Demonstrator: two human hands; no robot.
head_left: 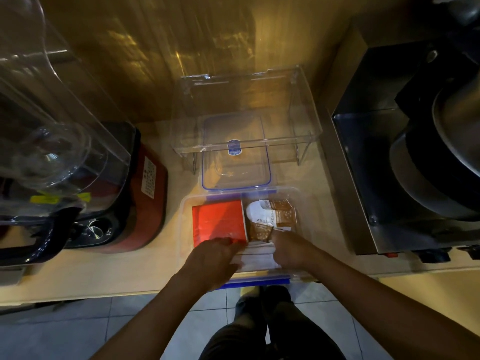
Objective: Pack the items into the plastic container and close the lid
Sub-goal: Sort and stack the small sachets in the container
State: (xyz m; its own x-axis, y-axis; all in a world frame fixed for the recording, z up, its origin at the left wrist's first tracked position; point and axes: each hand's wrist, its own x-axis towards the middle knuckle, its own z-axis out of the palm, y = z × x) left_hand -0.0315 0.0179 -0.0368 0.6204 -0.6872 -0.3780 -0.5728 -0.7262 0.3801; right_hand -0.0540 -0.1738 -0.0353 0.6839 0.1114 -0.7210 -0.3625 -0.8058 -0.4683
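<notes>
Your left hand (217,258) and right hand (291,249) are both down inside the clear rectangular plastic container (185,206), fingers curled onto a stack of white folded napkins (255,254) at its near end — left grips the stack's left edge, right pins its right side. Container sits at the front edge of the pale wooden counter (104,276), blue latch toward you. Inside, beyond your hands: red paper cup sleeve stack (218,222) lying on the left, brown-and-white snack packets (272,216) on the right, touching it. The clear blue-rimmed lid (235,175) lies flat just behind the container — off, partly under a clear acrylic shelf riser (244,110). Red blender base (145,203) to the left, black metal appliance (389,157) to the right.
</notes>
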